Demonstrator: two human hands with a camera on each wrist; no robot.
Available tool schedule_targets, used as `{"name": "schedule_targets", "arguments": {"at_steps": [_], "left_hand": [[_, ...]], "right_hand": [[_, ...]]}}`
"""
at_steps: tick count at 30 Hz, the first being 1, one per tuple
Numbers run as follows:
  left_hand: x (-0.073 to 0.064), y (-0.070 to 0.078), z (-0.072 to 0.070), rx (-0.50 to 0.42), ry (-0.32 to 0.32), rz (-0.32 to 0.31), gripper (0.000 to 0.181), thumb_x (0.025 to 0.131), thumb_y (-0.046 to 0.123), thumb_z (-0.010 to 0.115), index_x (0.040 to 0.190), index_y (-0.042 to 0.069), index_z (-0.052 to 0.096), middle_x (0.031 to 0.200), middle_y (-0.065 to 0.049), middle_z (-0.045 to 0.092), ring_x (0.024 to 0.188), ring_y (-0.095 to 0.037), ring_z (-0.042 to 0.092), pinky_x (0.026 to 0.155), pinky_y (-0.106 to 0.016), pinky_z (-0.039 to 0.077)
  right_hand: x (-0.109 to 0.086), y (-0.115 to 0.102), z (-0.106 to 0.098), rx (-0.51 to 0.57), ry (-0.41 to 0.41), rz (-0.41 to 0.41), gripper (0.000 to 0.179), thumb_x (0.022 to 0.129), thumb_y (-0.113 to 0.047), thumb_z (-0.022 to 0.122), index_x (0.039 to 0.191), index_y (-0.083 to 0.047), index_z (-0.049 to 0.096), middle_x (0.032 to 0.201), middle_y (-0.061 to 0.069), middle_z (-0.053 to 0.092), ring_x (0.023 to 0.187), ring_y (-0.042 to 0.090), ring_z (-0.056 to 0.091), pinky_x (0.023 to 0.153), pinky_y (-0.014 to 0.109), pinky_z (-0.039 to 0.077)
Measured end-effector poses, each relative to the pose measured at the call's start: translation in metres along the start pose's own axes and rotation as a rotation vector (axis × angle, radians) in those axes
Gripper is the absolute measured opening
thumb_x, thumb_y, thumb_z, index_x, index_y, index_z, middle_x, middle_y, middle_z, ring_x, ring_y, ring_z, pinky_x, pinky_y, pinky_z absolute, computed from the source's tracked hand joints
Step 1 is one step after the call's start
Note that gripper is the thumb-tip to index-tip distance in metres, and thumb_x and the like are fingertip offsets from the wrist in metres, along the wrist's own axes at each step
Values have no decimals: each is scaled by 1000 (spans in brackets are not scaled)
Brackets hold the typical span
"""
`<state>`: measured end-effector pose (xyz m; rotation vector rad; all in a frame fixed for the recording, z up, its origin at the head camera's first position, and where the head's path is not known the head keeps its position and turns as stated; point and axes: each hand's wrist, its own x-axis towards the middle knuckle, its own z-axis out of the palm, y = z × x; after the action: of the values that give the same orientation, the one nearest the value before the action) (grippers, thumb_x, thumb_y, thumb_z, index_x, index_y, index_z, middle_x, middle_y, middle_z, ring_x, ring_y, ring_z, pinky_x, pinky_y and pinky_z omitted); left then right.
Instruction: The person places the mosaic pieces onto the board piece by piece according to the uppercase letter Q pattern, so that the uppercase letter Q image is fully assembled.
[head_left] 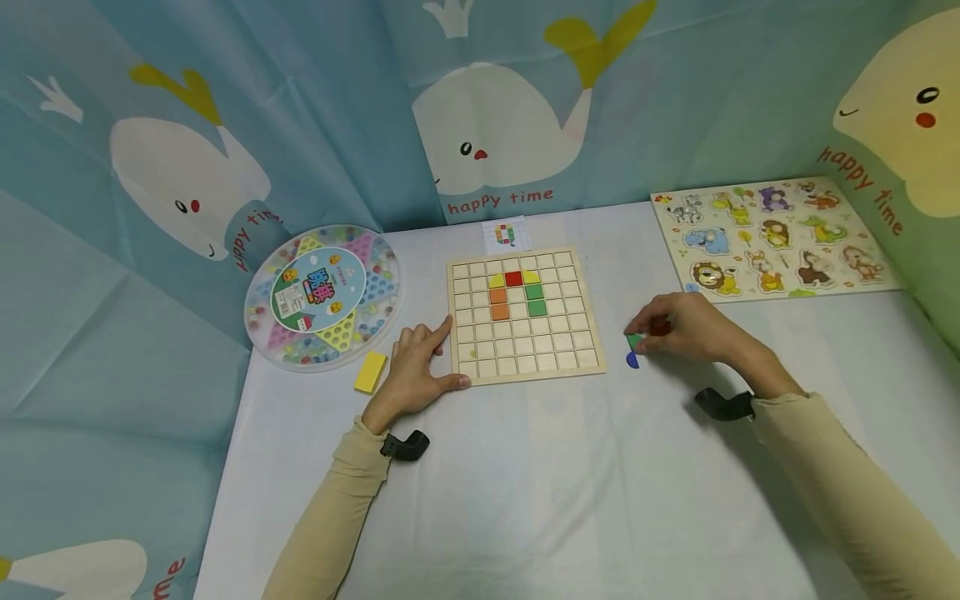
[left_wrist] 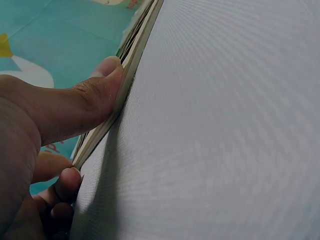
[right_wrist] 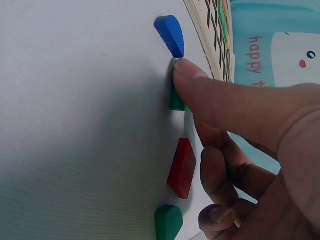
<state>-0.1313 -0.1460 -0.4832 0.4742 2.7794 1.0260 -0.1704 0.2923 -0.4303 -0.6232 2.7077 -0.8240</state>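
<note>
The right hand [head_left: 686,329] pinches a green block [right_wrist: 177,100] to the right of the wooden board [head_left: 527,364], whose near left corner the left hand [head_left: 414,367] spans (thumb and forefinger spread).

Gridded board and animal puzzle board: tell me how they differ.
The gridded board is ruled into squares, some holding coloured tiles; the animal puzzle board carries animal pictures. The left hand touches the gridded board, while no hand touches the animal puzzle board. The gridded board looks squarer; the animal puzzle board, longer. Both lie flat on white cloth.
</note>
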Motion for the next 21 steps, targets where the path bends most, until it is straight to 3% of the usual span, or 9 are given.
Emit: {"name": "schedule_targets", "arguments": {"at_steps": [8, 13, 21], "left_hand": [[0, -1, 0, 0, 0, -1, 105, 82, 35, 93, 166, 11, 35, 98, -4, 45, 94, -22, 30, 86, -38, 23], [0, -1, 1, 2, -1, 0, 106, 82, 36, 93, 166, 10, 35, 98, -4, 45, 94, -23, 30, 86, -38, 23], [0, -1, 0, -1, -1, 0, 105, 82, 35, 93, 166, 11, 35, 98, -5, 46, 94, -22, 30, 86, -39, 23]], "right_hand": [[3, -1, -1, -1, -34, 23, 19, 86, -15, 90, 96, -13, 75, 89, -3, 73, 80, 11, 62, 72, 25, 51], [4, -2, 0, 13, -1, -6, 20, 88, -15, 88, 98, -10, 71, 86, -3, 69, 77, 9, 61, 71, 24, 51], [10, -3, 2, 46, 37, -26, 23, 99, -12, 75, 121, -10, 70, 86, 0, 67, 73, 11, 56, 67, 28, 44]]}}
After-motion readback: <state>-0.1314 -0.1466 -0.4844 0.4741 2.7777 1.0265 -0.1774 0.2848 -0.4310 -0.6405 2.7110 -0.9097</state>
